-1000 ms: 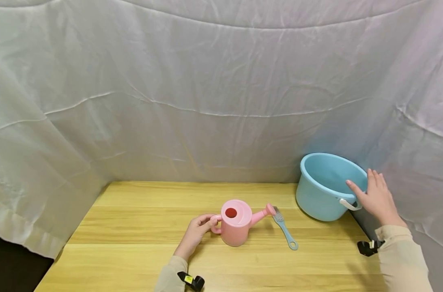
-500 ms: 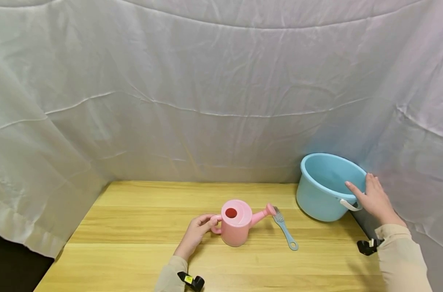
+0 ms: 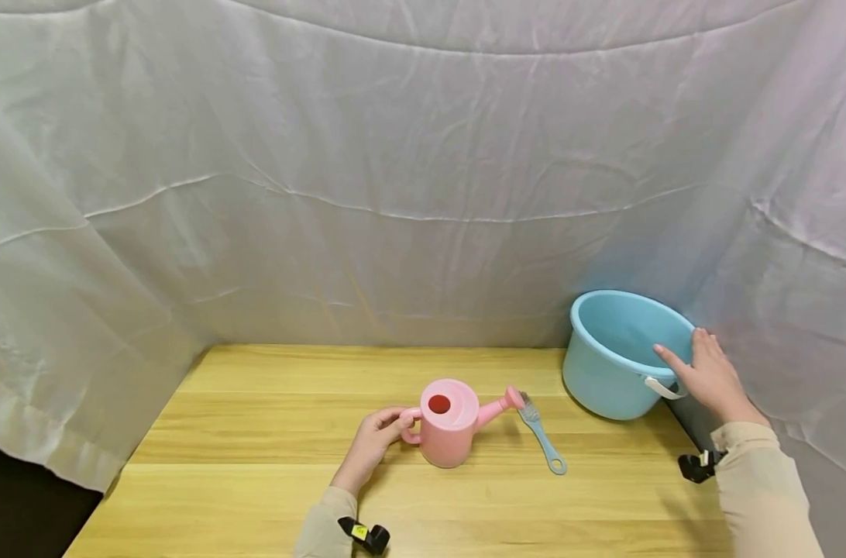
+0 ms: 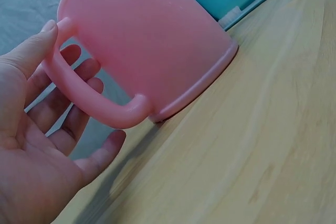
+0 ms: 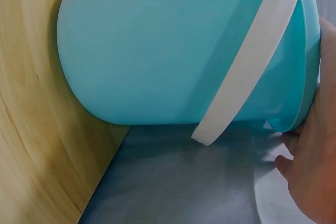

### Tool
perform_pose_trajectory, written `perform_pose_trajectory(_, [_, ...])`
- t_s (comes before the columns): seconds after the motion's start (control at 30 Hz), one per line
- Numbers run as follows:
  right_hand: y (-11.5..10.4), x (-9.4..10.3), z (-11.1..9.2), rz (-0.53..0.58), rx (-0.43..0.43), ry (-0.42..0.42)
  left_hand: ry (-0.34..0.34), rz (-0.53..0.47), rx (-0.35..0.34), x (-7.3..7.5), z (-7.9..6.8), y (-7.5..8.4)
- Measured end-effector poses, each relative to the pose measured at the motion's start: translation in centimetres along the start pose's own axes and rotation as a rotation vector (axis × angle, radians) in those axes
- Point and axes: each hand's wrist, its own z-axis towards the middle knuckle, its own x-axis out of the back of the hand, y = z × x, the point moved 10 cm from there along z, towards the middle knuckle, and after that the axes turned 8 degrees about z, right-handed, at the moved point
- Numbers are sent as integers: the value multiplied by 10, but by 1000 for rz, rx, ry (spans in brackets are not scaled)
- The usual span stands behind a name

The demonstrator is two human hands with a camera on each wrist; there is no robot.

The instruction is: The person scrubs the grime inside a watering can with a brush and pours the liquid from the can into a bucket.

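Note:
A pink watering can [image 3: 448, 442] stands upright on the wooden table, its spout pointing right. My left hand [image 3: 376, 446] holds its handle. In the left wrist view the thumb lies on the top of the handle [image 4: 86, 95], with fingers behind it. At the far right stands a light blue bucket [image 3: 600, 380]. My right hand [image 3: 717, 380] grips its rim, thumb over the inside and fingers along the outer side, partly hidden. The bucket's white handle [image 5: 247, 61] hangs down against its wall. A blue-handled brush [image 3: 545, 442] lies between can and bucket, bristles near the spout's tip.
Grey curtains [image 3: 395, 256] hang behind the table and along both sides. Beside the right curtain, the bucket sits by the back right corner of the wooden table [image 3: 256, 442].
My right hand's fingers have come down slightly onto the bucket's rim. The left hand, watering can and brush stay as they were; the whole head view has shifted a little.

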Motion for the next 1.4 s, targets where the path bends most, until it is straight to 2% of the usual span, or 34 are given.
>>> perform_pose_trajectory(0.2, [2,0,1,3,-5,-10,2,-58,23,-2,0,2])
perform_pose_trajectory(0.43, [5,-1,2,-4,0,5,-63,-109,52,-11,0,2])
perform_pose_trajectory(0.6, [6,-1,1,-4,-3,12,-116,-76,74,-18,-1,2])
perform_pose_trajectory(0.8, [3,0,1,-5,7,12,-173,-42,71,-25,-3,5])
perform_pose_trajectory(1.1, [3,1,2,-11,0,16,-176,-36,54,-30,-4,12])
perform_pose_trajectory(1.4, [2,-1,3,1,-10,8,-231,-46,45,-35,-6,20])
